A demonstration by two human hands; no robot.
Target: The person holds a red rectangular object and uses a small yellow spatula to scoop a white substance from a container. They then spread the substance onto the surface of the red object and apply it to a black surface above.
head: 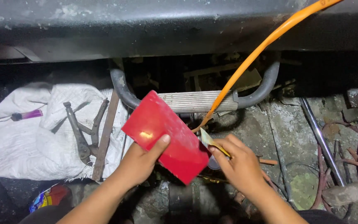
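While the left hand [139, 161] holds a shiny red plastic plate [165, 136] with its thumb on top and its fingers tucked under, the plate tilts in the middle of the view, just above the dirty ground. It is flat, smooth and bright red, with a small spot of light on it. The right hand [239, 164] pinches a thin yellowish blade [209, 141] between its fingers, right beside the plate's lower edge. An orange cable [262, 45] runs down from the top right and ends behind the plate. Behind it sits a ribbed metal step [197, 101] with curved dark pipes. On the left, a white sack [25, 141] lies on the ground with locking pliers [79, 132] and a small purple tube [27, 115] on it. A colourful wrapper [48, 198] lies near the bottom left.
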